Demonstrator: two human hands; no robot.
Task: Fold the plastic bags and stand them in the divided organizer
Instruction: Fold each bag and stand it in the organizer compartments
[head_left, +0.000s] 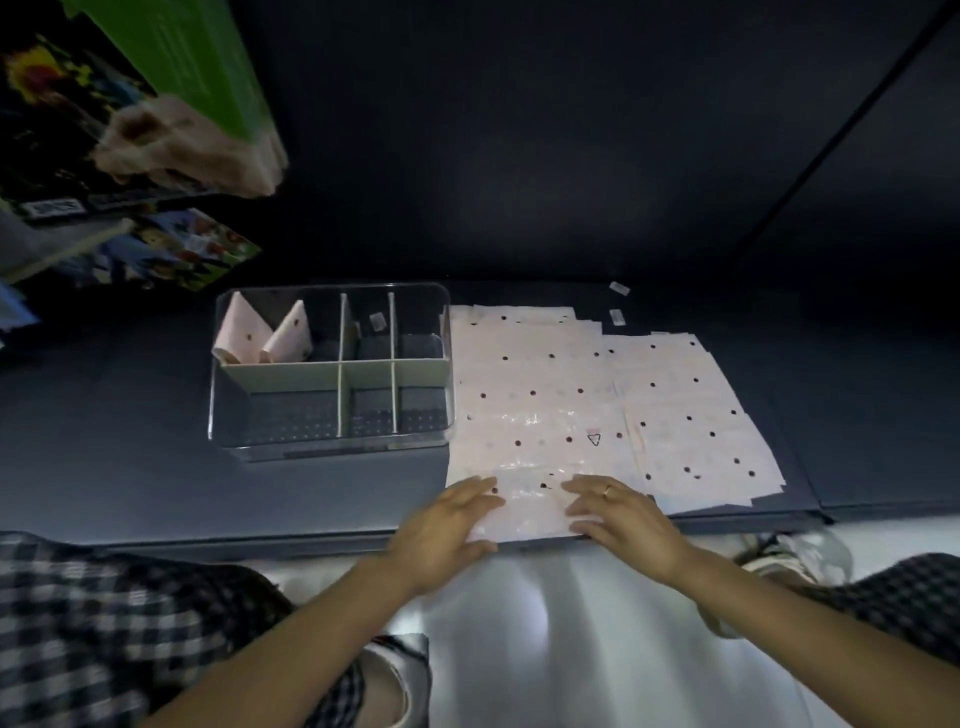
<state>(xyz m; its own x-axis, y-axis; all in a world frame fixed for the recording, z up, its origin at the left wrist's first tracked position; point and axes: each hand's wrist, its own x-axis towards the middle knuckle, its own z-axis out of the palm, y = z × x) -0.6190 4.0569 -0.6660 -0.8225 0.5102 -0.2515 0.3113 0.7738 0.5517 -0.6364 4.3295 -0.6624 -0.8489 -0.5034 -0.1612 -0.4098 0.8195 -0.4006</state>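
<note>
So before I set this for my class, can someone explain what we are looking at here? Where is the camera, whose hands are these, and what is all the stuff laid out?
There is no machine here, just a person. The one picture comes from a camera worn on their head, looking forward and down. The left hand and right hand lie with straight fingers on the nearest pink plastic bag; nothing is gripped. More flat bags, pale pink with dark dots, are spread on the dark surface. Left of them stands a clear organizer split by dividers; two folded bags stand as triangles in its back left compartment. Picture books lie at far left.
</note>
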